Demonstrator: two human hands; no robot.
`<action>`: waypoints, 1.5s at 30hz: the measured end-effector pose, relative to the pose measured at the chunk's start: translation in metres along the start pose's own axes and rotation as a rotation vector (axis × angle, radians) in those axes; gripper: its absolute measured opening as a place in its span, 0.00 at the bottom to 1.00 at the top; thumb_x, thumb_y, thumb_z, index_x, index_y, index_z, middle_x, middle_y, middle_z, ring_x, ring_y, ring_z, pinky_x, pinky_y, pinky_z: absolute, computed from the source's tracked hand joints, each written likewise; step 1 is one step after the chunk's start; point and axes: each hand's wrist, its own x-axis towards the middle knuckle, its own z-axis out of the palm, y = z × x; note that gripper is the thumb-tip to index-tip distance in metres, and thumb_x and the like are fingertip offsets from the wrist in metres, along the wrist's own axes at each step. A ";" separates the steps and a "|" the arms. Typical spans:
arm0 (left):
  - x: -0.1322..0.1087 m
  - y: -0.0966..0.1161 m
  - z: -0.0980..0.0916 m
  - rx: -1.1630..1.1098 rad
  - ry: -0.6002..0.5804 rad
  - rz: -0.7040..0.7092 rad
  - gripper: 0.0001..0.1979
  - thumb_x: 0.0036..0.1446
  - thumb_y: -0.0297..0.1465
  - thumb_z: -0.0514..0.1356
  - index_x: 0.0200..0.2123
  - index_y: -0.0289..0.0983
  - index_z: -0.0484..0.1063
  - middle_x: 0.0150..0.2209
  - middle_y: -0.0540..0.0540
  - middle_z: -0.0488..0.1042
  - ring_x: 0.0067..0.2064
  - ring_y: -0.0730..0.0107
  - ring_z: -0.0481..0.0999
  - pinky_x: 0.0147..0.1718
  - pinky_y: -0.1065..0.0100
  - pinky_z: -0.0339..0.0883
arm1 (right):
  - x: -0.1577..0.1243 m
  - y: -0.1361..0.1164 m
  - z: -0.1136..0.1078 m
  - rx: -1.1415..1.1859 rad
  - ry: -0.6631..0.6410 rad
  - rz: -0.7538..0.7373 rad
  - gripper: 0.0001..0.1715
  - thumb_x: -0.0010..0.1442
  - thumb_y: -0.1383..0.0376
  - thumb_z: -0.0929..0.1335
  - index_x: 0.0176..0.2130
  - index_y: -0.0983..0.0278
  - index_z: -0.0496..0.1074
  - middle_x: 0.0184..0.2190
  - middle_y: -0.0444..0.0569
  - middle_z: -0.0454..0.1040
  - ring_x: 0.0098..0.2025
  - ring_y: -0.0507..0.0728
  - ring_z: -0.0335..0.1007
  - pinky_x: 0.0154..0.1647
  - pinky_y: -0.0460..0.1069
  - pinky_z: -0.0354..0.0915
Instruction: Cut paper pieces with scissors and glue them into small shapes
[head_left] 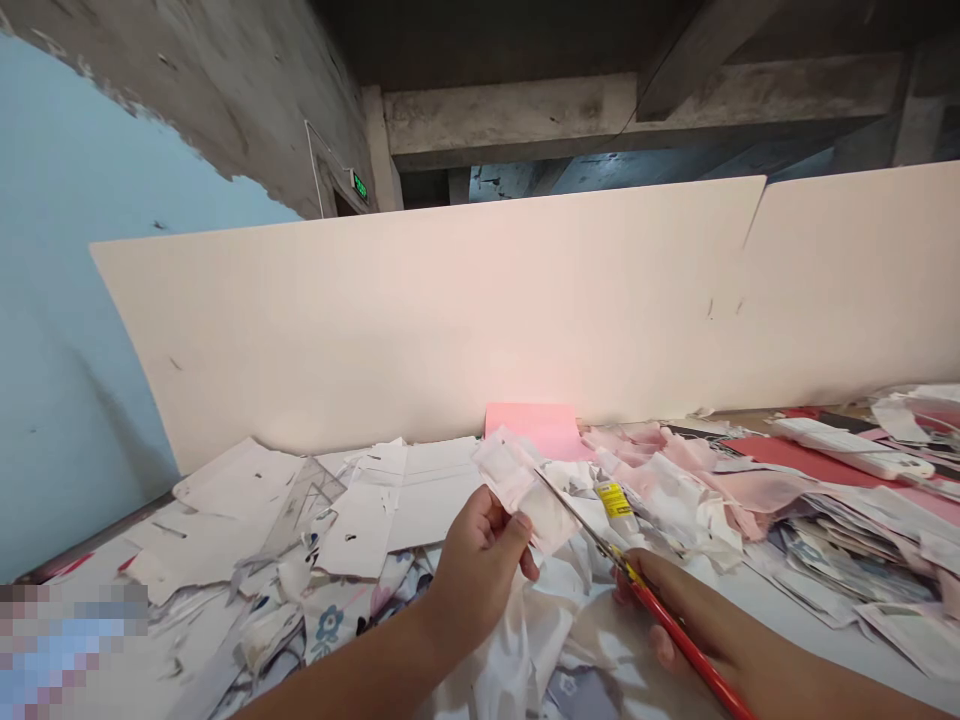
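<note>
Diagonally across the lower right of the view runs a pair of scissors (622,570), its long axis climbing from the red handle at the bottom edge up and to the left, so that the thin steel blades point at a crumpled scrap of white and pink paper (529,490). The blade tip is at the scrap's edge, touching it or just beside it, and I cannot tell whether the blades stand open. The right hand (675,610) is clenched around the red handle, its fingers curled beneath. The left hand (480,570) grasps the scrap between thumb and fingers, holding it up above a loose heap of torn paper. Just beside the blades lies a small tube with a yellow label (616,505). Behind the scrap, a flat pink sheet (532,430) leans against a long cream board (420,320). To the left are stiff white paper offcuts (375,510), a see-through plastic set square (304,510) and a floral-printed sheet (330,620). To the right, a sheaf of glossy printed pages (847,550) sits near a red sheet (795,460). Beyond the board rise a pale blue wall (75,300) and rough concrete beams (600,110), with a small green exit sign (359,186) glowing.
</note>
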 end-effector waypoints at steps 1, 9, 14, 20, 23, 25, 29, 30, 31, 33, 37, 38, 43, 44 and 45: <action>0.000 0.000 0.000 -0.004 -0.010 -0.003 0.06 0.52 0.33 0.53 0.28 0.36 0.61 0.22 0.54 0.65 0.19 0.81 0.65 0.22 0.74 0.59 | -0.001 0.000 0.000 -0.003 0.003 0.002 0.12 0.54 0.56 0.59 0.35 0.61 0.61 0.33 0.49 0.69 0.35 0.58 0.64 0.32 0.47 0.63; -0.003 -0.005 0.003 -0.018 -0.097 -0.011 0.06 0.53 0.32 0.52 0.32 0.35 0.62 0.25 0.52 0.66 0.19 0.82 0.64 0.22 0.74 0.59 | 0.004 -0.004 -0.005 -0.039 0.060 -0.066 0.08 0.53 0.59 0.62 0.29 0.62 0.62 0.29 0.46 0.68 0.31 0.56 0.63 0.32 0.47 0.61; -0.004 -0.007 0.004 0.007 -0.129 -0.004 0.08 0.54 0.33 0.52 0.34 0.34 0.63 0.27 0.51 0.67 0.19 0.83 0.64 0.23 0.73 0.59 | 0.007 -0.004 -0.004 -0.100 0.019 -0.083 0.08 0.53 0.60 0.59 0.26 0.61 0.57 0.25 0.44 0.63 0.28 0.54 0.59 0.29 0.46 0.59; -0.004 -0.010 0.003 0.026 -0.124 0.008 0.08 0.54 0.33 0.52 0.34 0.34 0.63 0.26 0.52 0.67 0.18 0.83 0.63 0.23 0.74 0.59 | 0.007 -0.003 -0.003 -0.134 0.017 -0.056 0.12 0.54 0.60 0.57 0.23 0.61 0.51 0.23 0.43 0.60 0.26 0.53 0.56 0.27 0.45 0.56; -0.005 -0.009 0.003 0.038 -0.121 0.006 0.08 0.54 0.33 0.51 0.33 0.35 0.63 0.25 0.53 0.66 0.18 0.83 0.63 0.22 0.74 0.58 | 0.007 -0.003 -0.003 -0.124 -0.002 -0.059 0.13 0.54 0.58 0.57 0.23 0.61 0.50 0.23 0.43 0.60 0.26 0.53 0.57 0.26 0.45 0.56; -0.005 -0.008 0.003 0.039 -0.121 0.000 0.08 0.54 0.33 0.51 0.33 0.35 0.63 0.25 0.53 0.66 0.18 0.83 0.62 0.22 0.74 0.58 | 0.007 -0.002 -0.003 -0.123 -0.003 -0.047 0.13 0.55 0.59 0.56 0.23 0.61 0.50 0.23 0.43 0.61 0.26 0.53 0.57 0.26 0.45 0.56; -0.004 -0.006 0.003 0.035 -0.115 -0.012 0.08 0.54 0.33 0.52 0.33 0.35 0.62 0.25 0.53 0.66 0.18 0.83 0.62 0.23 0.74 0.58 | 0.007 -0.002 -0.004 -0.118 0.004 -0.025 0.13 0.56 0.58 0.56 0.24 0.61 0.52 0.23 0.43 0.60 0.27 0.53 0.57 0.27 0.45 0.55; -0.004 -0.006 0.003 0.031 -0.112 -0.015 0.07 0.54 0.33 0.52 0.33 0.35 0.62 0.25 0.53 0.66 0.18 0.83 0.62 0.23 0.74 0.58 | 0.007 -0.001 -0.003 -0.118 0.003 -0.028 0.13 0.56 0.58 0.56 0.24 0.61 0.52 0.23 0.43 0.60 0.27 0.53 0.56 0.27 0.45 0.55; -0.004 -0.006 0.003 0.025 -0.107 -0.018 0.07 0.53 0.33 0.52 0.33 0.35 0.62 0.25 0.53 0.66 0.18 0.83 0.62 0.22 0.74 0.58 | 0.007 -0.001 -0.003 -0.116 0.002 -0.030 0.14 0.56 0.57 0.56 0.23 0.62 0.52 0.23 0.43 0.59 0.27 0.53 0.55 0.27 0.45 0.55; -0.004 -0.006 0.004 0.010 -0.094 -0.028 0.07 0.53 0.33 0.52 0.32 0.35 0.63 0.25 0.53 0.66 0.18 0.83 0.62 0.22 0.74 0.58 | 0.007 0.000 -0.002 -0.114 0.008 -0.030 0.16 0.57 0.56 0.56 0.23 0.62 0.51 0.22 0.42 0.58 0.26 0.53 0.54 0.26 0.45 0.54; -0.003 -0.006 0.004 -0.005 -0.074 -0.053 0.06 0.52 0.33 0.53 0.30 0.35 0.62 0.24 0.54 0.65 0.18 0.83 0.62 0.21 0.74 0.57 | 0.008 0.003 0.000 -0.093 0.022 -0.041 0.19 0.56 0.53 0.57 0.22 0.62 0.51 0.22 0.42 0.57 0.25 0.52 0.52 0.26 0.45 0.52; -0.003 -0.006 0.004 -0.015 -0.076 -0.056 0.06 0.52 0.33 0.53 0.29 0.35 0.62 0.24 0.54 0.65 0.18 0.83 0.63 0.21 0.74 0.57 | 0.008 0.003 0.000 -0.087 0.021 -0.047 0.19 0.55 0.52 0.57 0.22 0.62 0.51 0.22 0.42 0.57 0.25 0.52 0.52 0.26 0.45 0.52; -0.004 -0.004 0.001 -0.037 -0.085 -0.081 0.08 0.53 0.34 0.51 0.26 0.35 0.62 0.20 0.54 0.65 0.18 0.79 0.66 0.23 0.73 0.56 | 0.008 0.001 0.000 -0.079 0.009 -0.024 0.21 0.55 0.50 0.57 0.22 0.62 0.53 0.22 0.42 0.59 0.25 0.52 0.54 0.25 0.44 0.53; -0.004 -0.003 0.001 -0.030 -0.076 -0.093 0.10 0.54 0.35 0.50 0.25 0.35 0.61 0.18 0.54 0.65 0.18 0.79 0.66 0.23 0.73 0.56 | 0.008 0.001 0.000 -0.085 0.007 -0.007 0.20 0.55 0.50 0.57 0.22 0.62 0.53 0.21 0.42 0.59 0.25 0.52 0.54 0.25 0.44 0.54; -0.004 -0.003 0.001 -0.024 -0.063 -0.105 0.12 0.54 0.36 0.49 0.24 0.36 0.61 0.17 0.54 0.65 0.17 0.78 0.66 0.23 0.72 0.56 | 0.008 0.000 0.000 -0.094 0.010 0.006 0.20 0.55 0.51 0.57 0.23 0.62 0.53 0.21 0.42 0.59 0.25 0.52 0.55 0.25 0.44 0.54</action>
